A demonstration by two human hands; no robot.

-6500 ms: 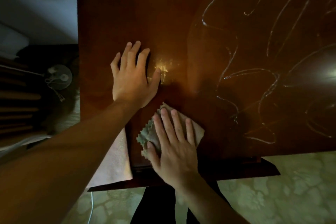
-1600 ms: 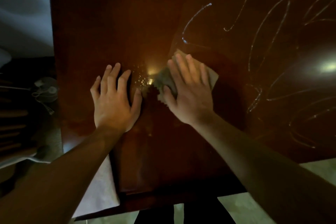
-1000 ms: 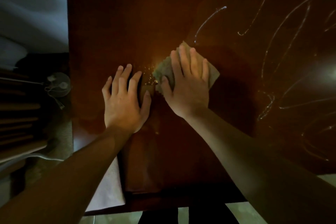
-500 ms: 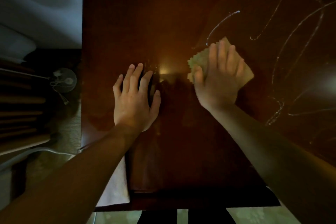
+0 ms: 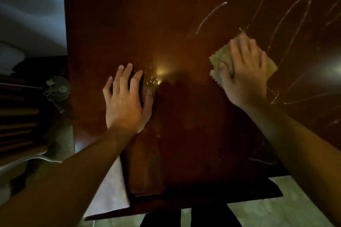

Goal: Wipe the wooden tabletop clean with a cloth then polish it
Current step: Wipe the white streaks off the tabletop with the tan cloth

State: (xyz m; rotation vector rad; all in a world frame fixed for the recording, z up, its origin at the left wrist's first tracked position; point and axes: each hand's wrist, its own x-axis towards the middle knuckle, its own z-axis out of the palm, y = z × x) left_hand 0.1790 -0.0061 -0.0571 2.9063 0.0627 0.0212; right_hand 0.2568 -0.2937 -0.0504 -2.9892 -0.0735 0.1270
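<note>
The tabletop (image 5: pixel 184 14) is the reference surface; the left hand (image 5: pixel 127 101) lies flat on it near its left edge, fingers spread and straight, holding nothing; the right hand (image 5: pixel 245 72) lies well to the right of the left hand, fingers extended and pressing the cloth (image 5: pixel 221 57) flat against the wood; the cloth shows at the thumb side and the far side of that hand.

Risks: white streaks (image 5: pixel 210 16) cover the right part of the tabletop just beyond the cloth, and strokes that stop short would probably leave them; wet specks (image 5: pixel 152 77) sit beside the left fingertips, and the bracing palm could smear them; flat pressure without a grip may let the cloth bunch or slip.

Change: half a second earlier the cloth was closer to the left hand; it has travelled right toward the streaks; the left hand has held its place.
</note>
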